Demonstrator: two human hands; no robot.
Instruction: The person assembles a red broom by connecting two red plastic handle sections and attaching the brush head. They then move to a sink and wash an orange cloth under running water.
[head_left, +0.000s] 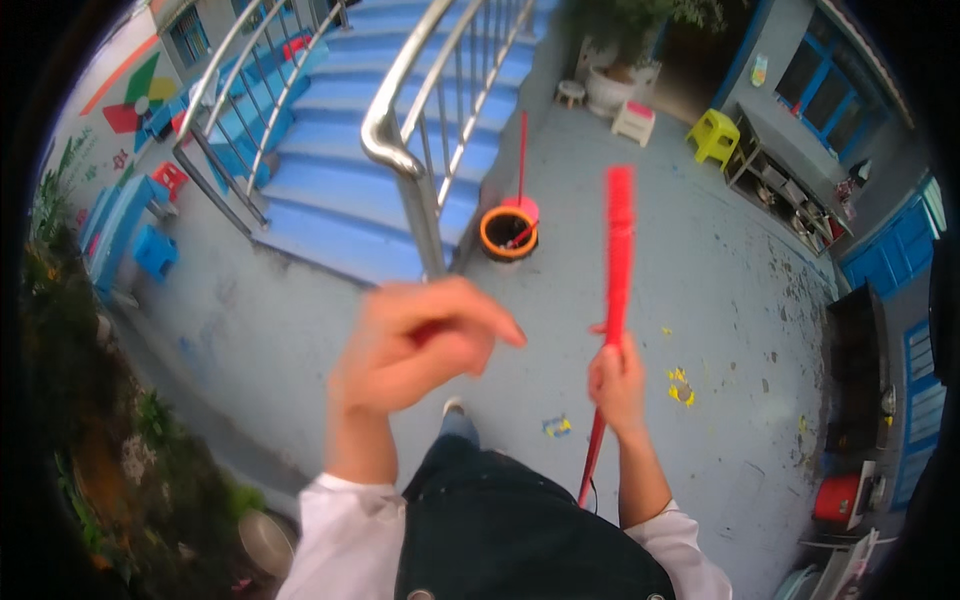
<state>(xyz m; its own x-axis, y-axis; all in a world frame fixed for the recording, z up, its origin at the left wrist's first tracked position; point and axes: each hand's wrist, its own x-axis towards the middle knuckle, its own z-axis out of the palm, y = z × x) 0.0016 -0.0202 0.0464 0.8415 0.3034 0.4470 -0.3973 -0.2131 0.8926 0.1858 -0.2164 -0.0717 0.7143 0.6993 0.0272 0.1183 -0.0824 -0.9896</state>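
Observation:
My right hand (617, 380) is wrapped round a long red pole (620, 250), which stands nearly upright in front of me. Its lower part runs down past my wrist, and its bottom end is hidden by my dark apron (520, 540). My left hand (425, 340) is raised to the left of the pole, apart from it and blurred by motion. Its index finger stretches out, the other fingers look partly curled, and nothing shows in it. Beyond both hands stands an orange-rimmed bin (483, 232) with a dark lining, a thin red handle (522, 160) rising behind it.
Blue stairs (345, 190) with a metal railing (385, 140) climb ahead on the left. A yellow stool (713, 135) stands near a grey counter (785, 135) at the far right. Blue benches (118, 225) and plants (150, 420) line the left side. A grey floor (700, 270) stretches between.

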